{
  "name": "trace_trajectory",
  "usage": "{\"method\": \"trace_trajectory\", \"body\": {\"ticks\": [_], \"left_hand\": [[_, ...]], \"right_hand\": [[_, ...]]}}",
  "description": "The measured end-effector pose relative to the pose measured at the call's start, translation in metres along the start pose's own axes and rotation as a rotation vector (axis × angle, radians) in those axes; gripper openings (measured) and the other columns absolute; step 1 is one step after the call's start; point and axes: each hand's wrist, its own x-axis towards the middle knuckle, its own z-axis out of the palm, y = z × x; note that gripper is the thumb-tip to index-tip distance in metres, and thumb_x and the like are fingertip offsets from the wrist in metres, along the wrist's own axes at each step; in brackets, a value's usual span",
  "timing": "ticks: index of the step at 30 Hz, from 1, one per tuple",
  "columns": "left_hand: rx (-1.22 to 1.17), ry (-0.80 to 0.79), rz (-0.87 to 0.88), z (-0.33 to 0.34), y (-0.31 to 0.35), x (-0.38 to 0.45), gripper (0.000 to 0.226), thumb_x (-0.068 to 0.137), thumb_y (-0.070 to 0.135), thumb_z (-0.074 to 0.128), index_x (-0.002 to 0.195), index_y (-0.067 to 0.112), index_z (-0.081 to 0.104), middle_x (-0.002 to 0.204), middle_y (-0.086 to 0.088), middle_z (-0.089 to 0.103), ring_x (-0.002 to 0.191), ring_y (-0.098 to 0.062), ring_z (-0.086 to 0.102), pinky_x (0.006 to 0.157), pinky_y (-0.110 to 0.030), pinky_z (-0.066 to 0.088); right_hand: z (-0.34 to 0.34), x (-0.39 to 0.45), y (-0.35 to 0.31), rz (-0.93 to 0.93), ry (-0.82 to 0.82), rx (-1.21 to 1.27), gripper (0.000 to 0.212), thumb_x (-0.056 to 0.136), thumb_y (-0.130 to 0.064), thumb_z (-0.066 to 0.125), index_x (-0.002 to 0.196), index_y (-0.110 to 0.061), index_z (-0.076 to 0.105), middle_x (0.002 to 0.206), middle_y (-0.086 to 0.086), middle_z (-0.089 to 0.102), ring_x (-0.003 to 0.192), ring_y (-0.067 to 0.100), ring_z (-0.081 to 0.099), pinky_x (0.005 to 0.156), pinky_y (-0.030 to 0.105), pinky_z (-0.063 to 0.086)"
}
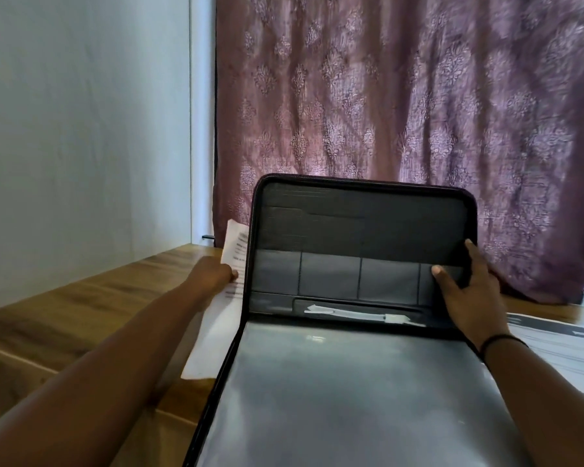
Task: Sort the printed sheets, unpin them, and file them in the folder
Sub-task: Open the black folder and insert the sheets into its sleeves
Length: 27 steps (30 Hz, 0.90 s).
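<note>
Open on the surface (91,298): folder (351,382), lid upright toward 12 o'clock, gripped by right hand (469,294). At 9 o'clock, printed sheets (216,325), long axis toward 12, pinched by left hand (213,274) fingers.

A wooden table (122,298) with a warm brown grain runs across the lower part of the view, and its far edge meets a pale, plain wall (81,123) on the left. To the right of the wall hangs a mauve curtain (402,89) woven with a repeating damask motif; it falls in soft folds down to the tabletop. Between wall and curtain stands a narrow white frame (201,129), with a small dark fitting (208,236) jutting out near its foot.
</note>
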Motion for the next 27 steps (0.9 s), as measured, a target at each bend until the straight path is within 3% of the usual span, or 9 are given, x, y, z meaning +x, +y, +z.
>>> {"method": "trace_trajectory", "body": {"ticks": [4,6,8,12,15,18,21,24,27], "left_hand": [[0.032,0.230,0.157,-0.036,0.010,0.003,0.004,0.086,0.006,0.060,0.087,0.004,0.063,0.086,-0.021,0.062,0.082,-0.032,0.062,0.069,-0.032,0.044],[0.014,0.380,0.188,-0.065,0.011,0.009,0.012,0.086,0.011,0.061,0.084,-0.001,0.063,0.086,-0.025,0.063,0.088,-0.036,0.064,0.069,-0.036,0.045],[-0.017,0.526,0.205,-0.094,0.010,0.011,0.027,0.086,0.014,0.059,0.095,-0.011,0.064,0.098,-0.033,0.064,0.097,-0.040,0.063,0.080,-0.044,0.048],[-0.325,0.683,0.229,-0.145,0.007,0.005,0.046,0.084,0.025,0.057,0.118,-0.006,0.060,0.113,-0.021,0.066,0.106,-0.029,0.063,0.086,-0.033,0.046],[-0.578,0.661,0.279,-0.180,-0.011,0.018,0.061,0.073,0.052,0.061,0.115,0.007,0.061,0.124,-0.012,0.064,0.091,-0.011,0.060,0.092,-0.025,0.044],[-0.592,0.525,0.202,-0.216,-0.031,0.050,0.057,0.088,0.049,0.060,0.131,0.013,0.051,0.136,-0.011,0.052,0.113,-0.025,0.056,0.099,-0.043,0.043],[-0.660,0.414,0.183,-0.233,-0.034,0.057,0.098,0.052,0.070,0.078,0.133,0.020,0.053,0.128,-0.002,0.062,0.115,-0.025,0.061,0.090,-0.048,0.050],[-0.700,0.230,0.285,-0.209,-0.001,0.015,0.043,0.090,0.031,0.060,0.130,0.015,0.057,0.127,-0.003,0.062,0.106,-0.021,0.063,0.088,-0.043,0.055],[-0.657,0.081,0.334,-0.162,0.027,-0.017,0.042,0.087,0.014,0.058,0.128,0.007,0.058,0.124,-0.014,0.063,0.110,-0.033,0.061,0.099,-0.050,0.048]], "right_hand": [[-0.003,0.001,0.005,0.194,0.058,0.240,0.088,0.084,-0.037,0.071,0.147,-0.017,0.013,0.138,0.013,0.049,0.122,0.030,0.051,0.105,0.040,0.035],[-0.004,0.004,0.007,0.300,0.021,0.265,0.079,0.084,-0.046,0.068,0.143,-0.009,0.031,0.132,0.012,0.053,0.125,0.034,0.050,0.105,0.038,0.034],[-0.006,0.002,0.009,0.359,-0.107,0.257,0.067,0.086,-0.057,0.058,0.136,-0.013,0.050,0.122,0.004,0.056,0.123,0.031,0.051,0.104,0.036,0.035],[-0.011,0.005,0.012,0.345,-0.152,0.178,0.092,0.071,-0.081,0.052,0.133,-0.014,0.056,0.132,0.010,0.058,0.120,0.033,0.053,0.108,0.045,0.038],[-0.015,0.012,-0.006,0.310,-0.132,0.144,0.085,0.081,-0.075,0.048,0.130,-0.006,0.057,0.130,0.017,0.058,0.120,0.037,0.052,0.104,0.041,0.037],[-0.015,0.024,-0.026,0.281,-0.055,0.125,0.069,0.092,-0.057,0.048,0.120,0.005,0.059,0.114,0.026,0.060,0.108,0.040,0.054,0.085,0.037,0.037],[-0.004,0.030,-0.046,0.284,-0.017,0.154,0.067,0.091,-0.057,0.050,0.106,0.007,0.062,0.109,0.028,0.060,0.093,0.037,0.054,0.078,0.035,0.037],[0.018,0.036,-0.069,0.265,-0.013,0.160,0.077,0.088,-0.063,0.050,0.119,0.007,0.059,0.121,0.029,0.058,0.109,0.041,0.054,0.092,0.040,0.041],[0.047,0.040,-0.092,0.220,-0.035,0.201,0.073,0.087,-0.060,0.055,0.117,0.007,0.060,0.110,0.024,0.061,0.095,0.032,0.055,0.084,0.035,0.040]]}}
